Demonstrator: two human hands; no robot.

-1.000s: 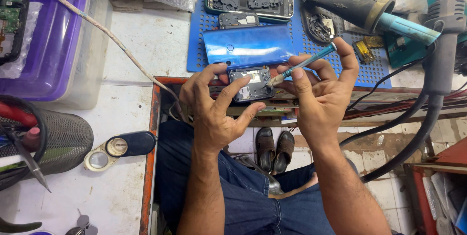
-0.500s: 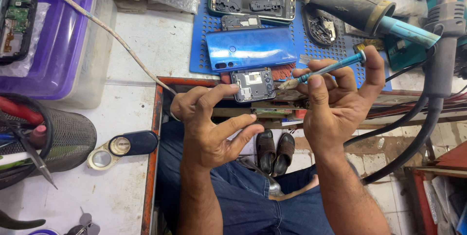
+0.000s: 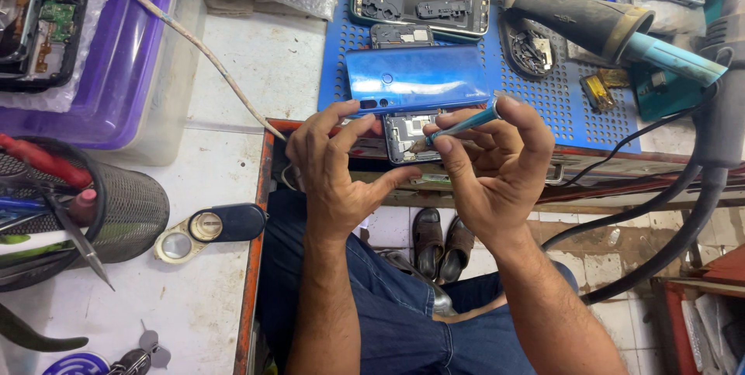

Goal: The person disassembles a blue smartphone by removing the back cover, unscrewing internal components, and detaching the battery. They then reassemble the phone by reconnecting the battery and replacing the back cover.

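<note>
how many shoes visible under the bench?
2. A pair of dark shoes on the tiled floor, side by side between the person's arms: the left-hand shoe and the right-hand shoe. Their lower ends are cut off by the person's leg.

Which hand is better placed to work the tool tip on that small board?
Right. The right hand already pinches the teal screwdriver, tip at the board. The left hand only steadies the board's left edge and holds no tool.
</note>
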